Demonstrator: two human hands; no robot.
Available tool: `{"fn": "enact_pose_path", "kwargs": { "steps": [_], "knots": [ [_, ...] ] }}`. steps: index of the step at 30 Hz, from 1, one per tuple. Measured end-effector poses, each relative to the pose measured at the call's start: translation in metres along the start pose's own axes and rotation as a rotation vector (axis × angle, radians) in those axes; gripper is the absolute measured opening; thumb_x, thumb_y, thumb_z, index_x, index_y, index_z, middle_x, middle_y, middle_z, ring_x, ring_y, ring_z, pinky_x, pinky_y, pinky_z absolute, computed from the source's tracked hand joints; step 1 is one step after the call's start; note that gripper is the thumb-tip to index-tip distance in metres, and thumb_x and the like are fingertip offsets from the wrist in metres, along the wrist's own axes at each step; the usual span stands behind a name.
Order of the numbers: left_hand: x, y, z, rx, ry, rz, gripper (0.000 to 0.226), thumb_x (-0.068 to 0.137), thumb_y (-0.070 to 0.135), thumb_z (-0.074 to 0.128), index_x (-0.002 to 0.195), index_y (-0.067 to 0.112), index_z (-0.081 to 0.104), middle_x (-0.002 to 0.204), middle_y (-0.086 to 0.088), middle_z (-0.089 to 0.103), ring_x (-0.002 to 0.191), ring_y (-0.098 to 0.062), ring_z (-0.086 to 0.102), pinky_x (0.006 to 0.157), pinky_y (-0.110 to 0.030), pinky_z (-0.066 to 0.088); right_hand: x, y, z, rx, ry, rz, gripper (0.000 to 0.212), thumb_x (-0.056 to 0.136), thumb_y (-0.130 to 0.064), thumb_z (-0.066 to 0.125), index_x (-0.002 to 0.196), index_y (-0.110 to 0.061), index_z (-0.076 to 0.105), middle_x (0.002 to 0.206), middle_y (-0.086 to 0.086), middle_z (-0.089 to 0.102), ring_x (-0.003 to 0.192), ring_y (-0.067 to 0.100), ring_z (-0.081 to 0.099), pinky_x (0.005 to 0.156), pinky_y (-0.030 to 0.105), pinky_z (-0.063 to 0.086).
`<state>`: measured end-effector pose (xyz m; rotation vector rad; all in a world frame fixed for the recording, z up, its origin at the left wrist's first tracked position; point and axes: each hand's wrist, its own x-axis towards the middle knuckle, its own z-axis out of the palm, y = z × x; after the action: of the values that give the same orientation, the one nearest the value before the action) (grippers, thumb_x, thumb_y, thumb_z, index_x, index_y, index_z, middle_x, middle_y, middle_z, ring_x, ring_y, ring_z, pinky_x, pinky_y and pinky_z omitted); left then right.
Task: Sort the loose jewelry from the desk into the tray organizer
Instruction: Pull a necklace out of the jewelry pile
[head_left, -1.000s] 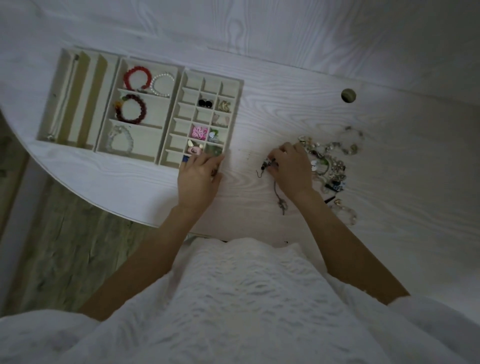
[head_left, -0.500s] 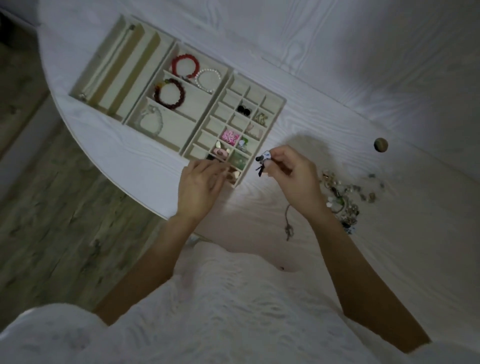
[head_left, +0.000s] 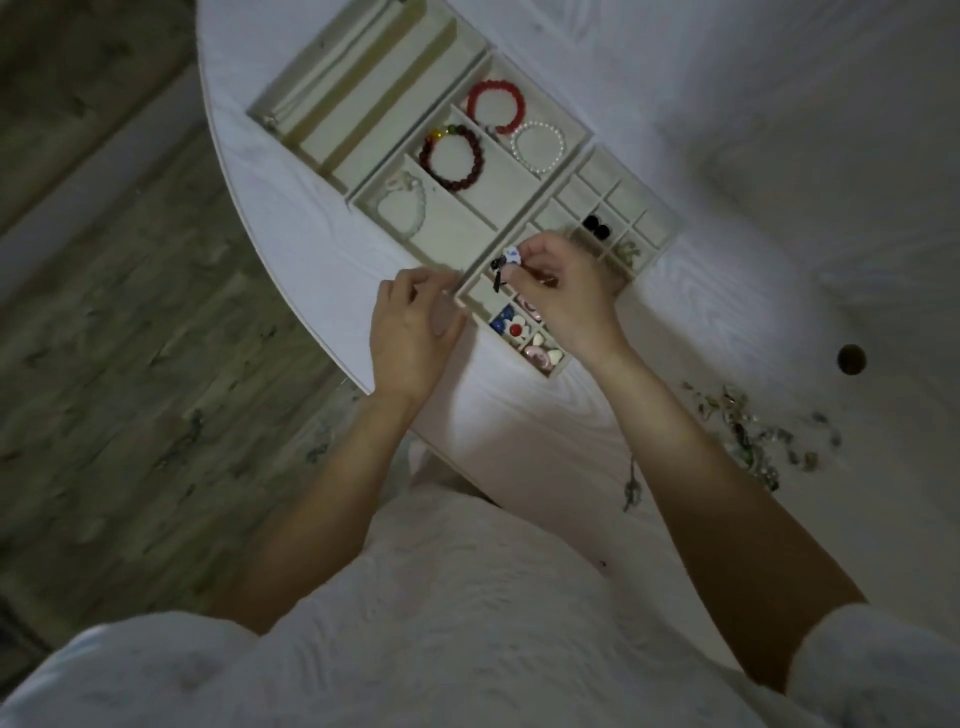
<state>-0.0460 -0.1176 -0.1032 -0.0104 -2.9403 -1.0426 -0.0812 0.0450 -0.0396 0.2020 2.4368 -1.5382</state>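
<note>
A beige tray organizer (head_left: 658, 248) lies on the white desk, with long slots, bracelet sections and a grid of small cells. My right hand (head_left: 566, 291) hovers over the grid, pinching a small earring (head_left: 505, 262) with a white bead and a dark dangling part. Beside the grid's near-left corner, my left hand (head_left: 413, 332) rests on the desk with curled fingers that touch the tray's edge and hold nothing visible. Loose jewelry (head_left: 748, 431) lies in a heap at the right. A single chain piece (head_left: 631, 486) lies next to my right forearm.
Red (head_left: 496, 106), dark red (head_left: 452, 156) and pearl (head_left: 537, 145) bracelets fill the middle sections. Colourful pieces (head_left: 514, 325) sit in the near cells, black beads (head_left: 595, 226) further back. A cable hole (head_left: 851, 358) is in the desk at the right. The desk's curved edge drops to wooden floor at the left.
My right hand lifted the earring from beside the heap and carried it left over the grid cells. My left hand slid from the tray's near-right end to its near-left corner. The camera view rotated.
</note>
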Motion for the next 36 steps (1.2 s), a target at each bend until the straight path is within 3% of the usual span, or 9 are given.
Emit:
{"fn": "enact_pose_path", "kwargs": {
  "steps": [5,12,15,18,23,25,27,32,36],
  "knots": [
    [0.0,-0.007,-0.001,-0.015,0.01,-0.015,0.041,0.085,0.036,0.049,0.118,0.02,0.066,0.101,-0.008,0.058,0.092,-0.022,0.045,0.079,-0.024,0.038,0.003,0.001,0.023,-0.051,-0.028,0.012,0.017,0.086,-0.014,0.066,0.083,-0.027,0.056,0.088,-0.006,0.063,0.088,0.01,0.061,0.078,0.016,0.046],
    [0.007,-0.011,-0.004,-0.048,-0.011,-0.02,0.037,0.084,0.037,0.051,0.113,0.021,0.068,0.101,-0.006,0.058,0.093,-0.022,0.047,0.079,-0.025,0.041,0.001,0.004,0.024,-0.214,0.013,0.048,0.01,0.087,-0.009,0.065,0.097,-0.007,0.064,0.085,-0.008,0.06,0.075,-0.004,0.053,0.068,0.002,0.042],
    [0.009,-0.011,-0.004,-0.055,-0.014,-0.02,0.036,0.084,0.037,0.051,0.112,0.021,0.069,0.1,-0.007,0.058,0.093,-0.023,0.047,0.079,-0.022,0.038,0.002,0.007,0.024,-0.235,-0.035,0.092,0.022,0.089,-0.007,0.061,0.111,-0.005,0.063,0.097,-0.001,0.065,0.087,0.008,0.061,0.082,0.015,0.05],
    [0.011,-0.014,-0.005,-0.045,-0.016,-0.008,0.027,0.085,0.029,0.062,0.109,0.021,0.071,0.1,-0.008,0.058,0.093,-0.023,0.048,0.08,-0.017,0.031,0.001,0.011,0.02,-0.275,0.044,0.083,0.026,0.093,-0.004,0.053,0.118,-0.006,0.06,0.091,-0.004,0.062,0.084,0.011,0.064,0.083,0.025,0.053],
    [0.017,-0.017,-0.008,-0.024,-0.034,0.029,0.024,0.082,0.024,0.07,0.105,0.021,0.073,0.098,-0.01,0.059,0.092,-0.025,0.049,0.077,-0.018,0.031,0.0,0.018,0.022,-0.6,0.051,-0.185,0.013,0.087,-0.008,0.062,0.097,-0.009,0.071,0.1,0.009,0.057,0.092,0.021,0.055,0.077,0.031,0.05],
    [0.018,-0.017,-0.008,-0.029,-0.042,0.031,0.024,0.082,0.024,0.07,0.105,0.022,0.073,0.098,-0.009,0.059,0.092,-0.025,0.049,0.076,-0.021,0.034,-0.001,0.017,0.026,-0.76,0.023,-0.238,0.012,0.087,-0.014,0.064,0.095,-0.01,0.073,0.099,0.009,0.056,0.097,0.025,0.051,0.075,0.026,0.039],
    [0.018,-0.017,-0.008,-0.028,-0.046,0.029,0.024,0.082,0.025,0.07,0.105,0.022,0.073,0.099,-0.008,0.059,0.092,-0.025,0.049,0.075,-0.021,0.034,-0.002,0.015,0.029,-0.858,0.021,-0.249,0.018,0.09,-0.022,0.061,0.098,-0.012,0.074,0.102,0.008,0.056,0.102,0.024,0.048,0.075,0.025,0.031],
    [0.018,-0.017,-0.007,-0.022,-0.054,0.026,0.023,0.083,0.025,0.069,0.106,0.023,0.073,0.099,-0.008,0.059,0.092,-0.024,0.049,0.075,-0.018,0.031,0.008,0.014,0.041,-0.977,0.025,-0.178,0.034,0.092,-0.038,0.055,0.1,-0.01,0.073,0.109,0.009,0.059,0.112,0.026,0.046,0.09,0.033,0.038],
    [0.018,-0.017,-0.009,-0.019,-0.055,0.036,0.023,0.083,0.026,0.07,0.105,0.022,0.073,0.099,-0.008,0.059,0.091,-0.025,0.049,0.073,-0.021,0.033,0.01,0.011,0.043,-0.867,0.05,-0.071,0.026,0.092,-0.029,0.057,0.09,-0.009,0.073,0.107,0.008,0.059,0.103,0.021,0.051,0.072,0.027,0.042]
  ]
}}
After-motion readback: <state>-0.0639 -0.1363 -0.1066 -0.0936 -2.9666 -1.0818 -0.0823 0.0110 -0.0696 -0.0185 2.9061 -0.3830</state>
